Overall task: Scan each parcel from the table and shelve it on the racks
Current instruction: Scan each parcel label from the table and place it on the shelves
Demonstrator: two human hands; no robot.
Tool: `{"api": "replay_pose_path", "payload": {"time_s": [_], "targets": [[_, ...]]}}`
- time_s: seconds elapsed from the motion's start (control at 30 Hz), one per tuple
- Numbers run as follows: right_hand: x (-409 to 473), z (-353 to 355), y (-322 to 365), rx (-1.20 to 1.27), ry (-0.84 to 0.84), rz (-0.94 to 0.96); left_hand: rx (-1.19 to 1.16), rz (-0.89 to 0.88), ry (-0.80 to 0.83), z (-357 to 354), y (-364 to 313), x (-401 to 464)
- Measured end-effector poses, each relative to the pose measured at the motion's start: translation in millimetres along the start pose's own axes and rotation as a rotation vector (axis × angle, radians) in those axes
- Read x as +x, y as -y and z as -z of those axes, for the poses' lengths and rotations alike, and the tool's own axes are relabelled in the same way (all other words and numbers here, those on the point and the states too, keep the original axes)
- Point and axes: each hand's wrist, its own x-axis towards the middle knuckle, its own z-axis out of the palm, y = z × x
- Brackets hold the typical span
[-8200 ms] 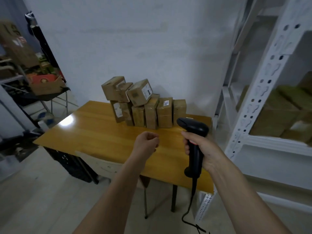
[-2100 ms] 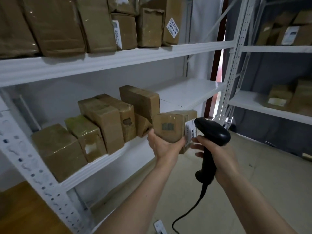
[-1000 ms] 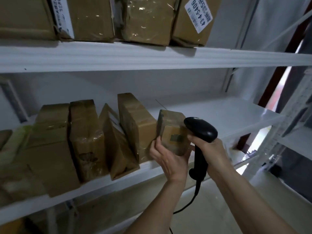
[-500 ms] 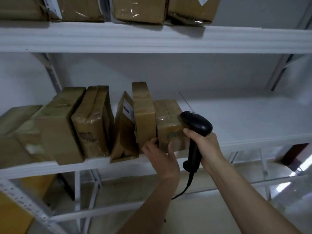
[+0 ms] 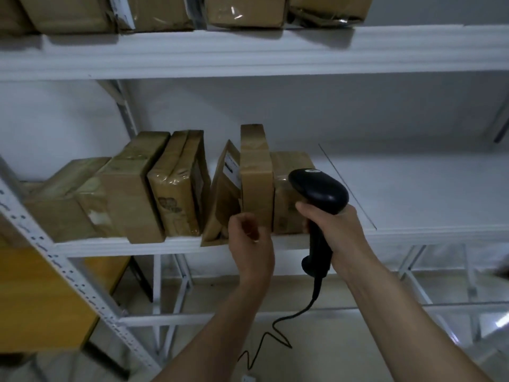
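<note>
A small taped cardboard parcel [image 5: 286,177] stands on the white middle shelf [image 5: 413,188], at the right end of a row of brown parcels and tight against a taller upright parcel [image 5: 256,177]. My left hand [image 5: 252,241] hangs just in front of the shelf edge with loosely curled fingers and holds nothing. My right hand [image 5: 333,230] grips the handle of a black barcode scanner [image 5: 319,194], whose head sits in front of the small parcel. The scanner's cable hangs down to the floor.
More parcels [image 5: 170,186] fill the left part of the middle shelf, one leaning [image 5: 223,199]. The top shelf [image 5: 248,48] carries several wrapped parcels. A perforated white upright [image 5: 68,274] runs at lower left beside the yellow table [image 5: 41,299].
My left hand has let go of the small parcel, which now stands on the shelf, and has drawn back from it. The scanner stays in my right hand.
</note>
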Motion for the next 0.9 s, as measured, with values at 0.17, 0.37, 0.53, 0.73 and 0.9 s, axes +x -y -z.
{"api": "replay_pose_path", "payload": {"time_s": [0.17, 0.37, 0.53, 0.73, 0.9], "targets": [[-18, -55, -15, 0.002, 0.294, -0.085, 0.093, 0.084, 0.133, 64, 1, 12], [-45, -142, -48, 0.043, 0.491, -0.203, 0.283, 0.394, 0.320, 171, 19, 37], [-64, -219, -67, 0.012, 0.595, -0.251, 0.203, 0.512, 0.121, 275, 30, 52], [-84, -318, -84, -0.028, 0.724, -0.257, 0.159, 0.554, -0.041, 385, 35, 76], [-102, -405, -101, -0.040, 0.717, -0.273, 0.189, 0.549, -0.038, 467, 41, 108]]}}
